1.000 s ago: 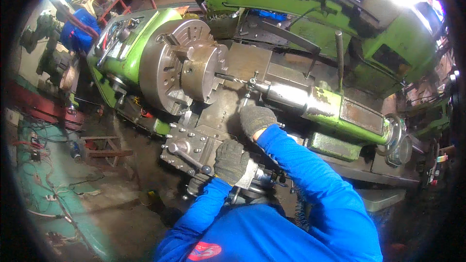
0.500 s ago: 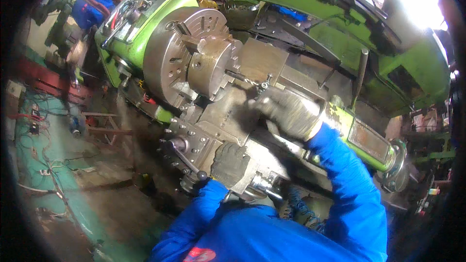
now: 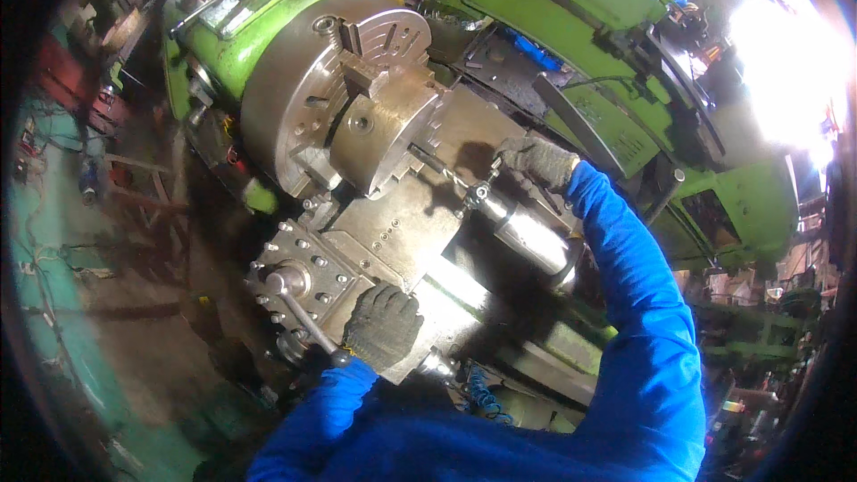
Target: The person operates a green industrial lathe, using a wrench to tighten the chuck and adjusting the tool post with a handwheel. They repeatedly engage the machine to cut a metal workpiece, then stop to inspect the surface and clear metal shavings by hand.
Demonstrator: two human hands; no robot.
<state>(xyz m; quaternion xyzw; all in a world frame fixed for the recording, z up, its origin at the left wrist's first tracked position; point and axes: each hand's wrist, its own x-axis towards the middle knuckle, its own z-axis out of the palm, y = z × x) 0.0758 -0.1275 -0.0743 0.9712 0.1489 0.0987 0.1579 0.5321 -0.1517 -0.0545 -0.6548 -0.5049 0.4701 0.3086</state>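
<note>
My left hand (image 3: 384,327), in a dark grey work glove, lies flat on the metal slide beside the square tool post (image 3: 308,272). The tool post's ball-ended lever (image 3: 308,326) reaches down close to its wrist. My right hand (image 3: 538,163), gloved too, is beside the drill holder (image 3: 479,195), its fingers curled near the holder's upper arm. What those fingers hold, if anything, is hidden. A twist drill (image 3: 453,176) extends from the holder toward the round steel workpiece (image 3: 379,134), which the large lathe chuck (image 3: 295,98) grips. Behind the drill holder is a shiny tailstock quill (image 3: 534,241).
The green headstock (image 3: 268,31) carries loose tools on top at the upper left. Along the far side runs a green machine body (image 3: 571,18) with a slanted metal bar (image 3: 580,120). Coiled blue hose (image 3: 486,397) hangs near my body. Cables lie on the green floor at left.
My right hand has moved up and away from over the drill holder, uncovering it and the quill. My left hand stays on the slide. The whole view has shifted and turned somewhat.
</note>
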